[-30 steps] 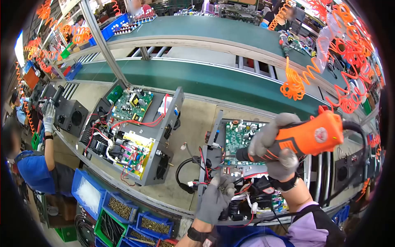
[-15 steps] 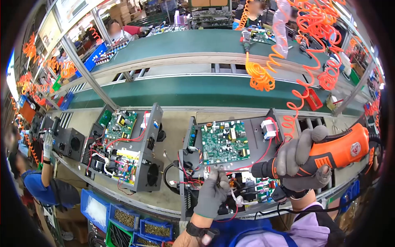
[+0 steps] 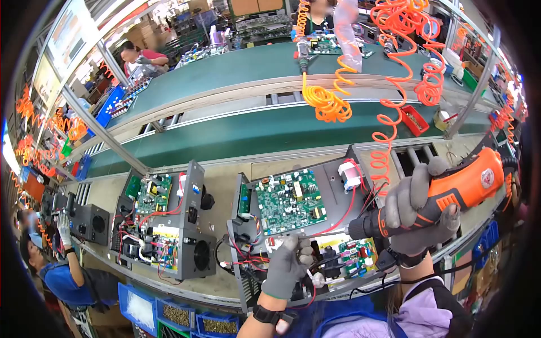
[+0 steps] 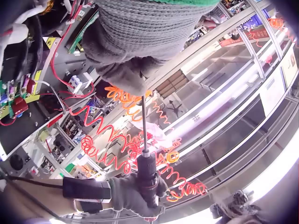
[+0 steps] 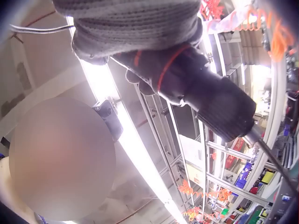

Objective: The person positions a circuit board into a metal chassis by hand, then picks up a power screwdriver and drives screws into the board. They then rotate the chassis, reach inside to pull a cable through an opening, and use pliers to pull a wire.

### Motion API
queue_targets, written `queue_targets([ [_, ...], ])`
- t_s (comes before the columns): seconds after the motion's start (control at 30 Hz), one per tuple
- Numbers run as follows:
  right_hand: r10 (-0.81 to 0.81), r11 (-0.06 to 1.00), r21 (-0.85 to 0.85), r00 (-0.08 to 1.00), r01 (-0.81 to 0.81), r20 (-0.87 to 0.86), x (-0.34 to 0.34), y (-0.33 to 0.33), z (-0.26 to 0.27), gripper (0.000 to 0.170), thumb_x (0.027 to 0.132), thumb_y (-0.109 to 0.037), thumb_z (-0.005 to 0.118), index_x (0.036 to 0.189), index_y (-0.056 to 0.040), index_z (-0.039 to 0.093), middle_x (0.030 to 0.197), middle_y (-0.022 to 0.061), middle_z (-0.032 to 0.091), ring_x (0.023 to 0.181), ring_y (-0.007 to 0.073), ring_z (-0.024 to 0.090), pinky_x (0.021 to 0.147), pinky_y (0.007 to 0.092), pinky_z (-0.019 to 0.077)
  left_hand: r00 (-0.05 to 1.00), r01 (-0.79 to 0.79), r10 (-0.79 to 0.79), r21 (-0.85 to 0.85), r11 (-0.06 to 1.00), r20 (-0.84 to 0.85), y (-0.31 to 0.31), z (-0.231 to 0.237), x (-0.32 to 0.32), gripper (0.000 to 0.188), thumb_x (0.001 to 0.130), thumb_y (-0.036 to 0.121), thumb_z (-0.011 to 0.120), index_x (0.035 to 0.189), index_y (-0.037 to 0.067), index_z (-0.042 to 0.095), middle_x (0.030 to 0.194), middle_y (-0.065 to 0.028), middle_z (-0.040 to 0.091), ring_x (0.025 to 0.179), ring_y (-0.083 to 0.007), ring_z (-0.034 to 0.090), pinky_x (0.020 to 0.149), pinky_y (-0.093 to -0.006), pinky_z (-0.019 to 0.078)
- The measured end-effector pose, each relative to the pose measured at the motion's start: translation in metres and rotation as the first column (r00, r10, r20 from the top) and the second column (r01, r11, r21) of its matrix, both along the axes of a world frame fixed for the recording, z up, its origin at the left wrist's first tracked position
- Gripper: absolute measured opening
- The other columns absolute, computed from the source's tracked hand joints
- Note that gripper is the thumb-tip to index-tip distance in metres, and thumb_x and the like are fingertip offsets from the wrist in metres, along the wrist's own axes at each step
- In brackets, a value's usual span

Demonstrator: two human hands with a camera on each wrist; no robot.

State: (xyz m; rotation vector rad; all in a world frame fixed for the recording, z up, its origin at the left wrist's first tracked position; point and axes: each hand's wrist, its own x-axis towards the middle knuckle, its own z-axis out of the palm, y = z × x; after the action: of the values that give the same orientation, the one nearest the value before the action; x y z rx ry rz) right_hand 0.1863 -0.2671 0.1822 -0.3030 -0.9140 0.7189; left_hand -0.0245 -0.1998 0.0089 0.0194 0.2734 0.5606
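Note:
My right hand (image 3: 417, 205) grips an orange and black power screwdriver (image 3: 468, 183), held level with its bit pointing left. The long thin bit (image 4: 144, 121) runs from the black chuck (image 5: 224, 107) to my left hand (image 3: 284, 267). In the left wrist view, the left fingers pinch around the bit's tip, which they hide. Both hands are over the front part of an open grey metal housing (image 3: 335, 194). Inside it lie a green circuit board (image 3: 290, 200), red wires, black cables and a smaller colourful board (image 3: 360, 253).
A second open housing (image 3: 194, 225) with a fan stands to the left. Blue bins (image 3: 174, 316) of small fasteners sit below the bench edge. Behind runs a green conveyor (image 3: 225, 138); an orange coiled hose (image 3: 327, 104) hangs over it. Another person (image 3: 62, 281) works at far left.
The head view has swung right, so the housings sit farther left. The screwdriver has drawn back from over the green board towards the right, and my left fingers have met the bit's tip.

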Motion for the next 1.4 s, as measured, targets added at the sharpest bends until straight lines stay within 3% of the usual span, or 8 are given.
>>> queue_targets([
  [0.1,-0.011,1.0,-0.024,1.0,0.011,0.025,0.012,0.013,0.002,0.064,0.084,-0.038,0.067,0.136,-0.012,0.04,0.069,0.0018,0.044,0.05,0.0151,0.048,0.052,0.036,0.0477,0.947,0.026,-0.025,-0.001,1.0,-0.322,0.009,0.001,0.016,0.045,0.095,0.04,0.058,0.115,-0.001,0.053,0.096,-0.0084,0.057,0.083,-0.0174,0.057,0.064,-0.0248,0.0524],
  [0.27,-0.172,0.975,-0.116,0.975,0.188,0.14,0.025,0.081,-0.009,0.054,0.083,-0.034,0.072,0.123,-0.0141,0.04,0.072,-0.0017,0.042,0.053,0.0118,0.045,0.051,0.031,0.0405,0.907,-0.007,-0.038,-0.105,0.994,-0.42,0.022,-0.004,0.038,0.061,0.095,0.047,0.053,0.121,-0.008,0.049,0.102,-0.0144,0.059,0.08,-0.0208,0.063,0.067,-0.028,0.0594],
  [0.4,-0.285,0.926,-0.177,0.925,0.333,0.249,0.045,0.142,-0.048,0.047,0.085,-0.011,0.068,0.124,-0.0067,0.042,0.083,0.0043,0.055,0.065,0.0144,0.057,0.061,0.0315,0.0507,0.941,0.065,-0.139,-0.239,0.969,-0.309,0.033,-0.03,0.042,0.027,0.097,0.025,0.056,0.096,-0.002,0.051,0.084,-0.0082,0.054,0.067,-0.0162,0.058,0.06,-0.0259,0.0576],
  [0.53,-0.29,0.883,-0.247,0.878,0.399,0.381,0.052,0.172,-0.063,0.043,0.083,-0.002,0.06,0.123,-0.0042,0.043,0.081,0.0058,0.058,0.067,0.015,0.062,0.063,0.03,0.0532,0.964,0.071,-0.139,-0.283,0.957,-0.228,0.038,-0.015,0.04,0.017,0.094,0.014,0.055,0.088,-0.001,0.05,0.075,-0.0054,0.052,0.059,-0.0135,0.055,0.054,-0.0225,0.0553],
  [0.73,-0.271,0.884,-0.266,0.886,0.383,0.376,0.056,0.189,-0.07,0.042,0.083,0.002,0.056,0.122,-0.0038,0.044,0.08,0.0063,0.059,0.066,0.0149,0.062,0.063,0.03,0.0538,0.901,0.036,-0.162,-0.303,0.952,-0.403,0.042,-0.003,0.044,0.017,0.093,0.013,0.054,0.084,-0.001,0.051,0.072,-0.0063,0.052,0.058,-0.0135,0.055,0.051,-0.0218,0.0532],
  [1.13,-0.248,0.857,-0.353,0.901,0.375,0.355,0.046,0.197,-0.067,0.033,0.081,0.003,0.06,0.111,-0.0031,0.049,0.076,0.0044,0.057,0.063,0.0121,0.061,0.058,0.0276,0.0522,0.906,0.01,-0.125,-0.275,0.961,-0.404,0.041,-0.013,0.041,0.023,0.094,0.018,0.055,0.088,-0.003,0.05,0.077,-0.0095,0.055,0.062,-0.0157,0.057,0.054,-0.0239,0.0537],
  [1.33,-0.146,0.661,-0.464,0.708,0.589,0.691,0.053,0.239,-0.057,0.026,0.084,-0.001,0.058,0.109,0.0003,0.052,0.071,0.0044,0.06,0.054,0.0134,0.061,0.052,0.0273,0.0498,0.937,-0.016,-0.075,-0.254,0.967,-0.342,0.034,-0.02,0.037,0.03,0.094,0.024,0.059,0.1,-0.004,0.05,0.094,-0.0104,0.054,0.077,-0.0181,0.057,0.063,-0.0282,0.0555],
  [1.4,-0.183,0.719,-0.496,0.821,0.487,0.541,0.046,0.244,-0.057,0.021,0.08,-0.007,0.067,0.097,-0.0025,0.054,0.07,0.0026,0.06,0.053,0.0104,0.059,0.049,0.0256,0.0484,0.955,0.001,-0.074,-0.245,0.969,-0.286,0.034,-0.026,0.036,0.031,0.093,0.024,0.06,0.102,-0.004,0.049,0.093,-0.0094,0.053,0.076,-0.0178,0.057,0.063,-0.0274,0.0555],
])
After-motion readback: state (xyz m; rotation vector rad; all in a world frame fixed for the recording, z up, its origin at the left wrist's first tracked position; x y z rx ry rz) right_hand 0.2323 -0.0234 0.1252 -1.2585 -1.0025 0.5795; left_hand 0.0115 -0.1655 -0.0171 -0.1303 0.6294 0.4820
